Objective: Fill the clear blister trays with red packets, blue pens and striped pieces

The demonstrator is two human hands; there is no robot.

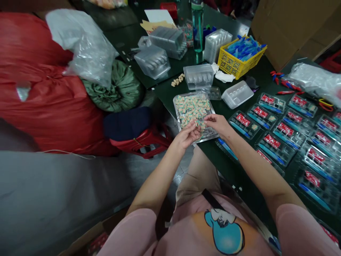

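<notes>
A shallow metal tray sits at the near edge of the dark green table, filled with small beige-and-green pieces. Over its near end, my left hand is turned partly palm-up, with its fingers curled around what look like a few of these pieces. My right hand faces it from the right, thumb and fingertips pinched together close to the left fingers. Whatever lies in that pinch is too small to make out.
Clear blister packs with blue pens and red-and-white cards cover the table's right side. Behind the tray stand stacked clear plastic shells, a yellow basket of blue pens and a bottle. A red stool and red sacks are left.
</notes>
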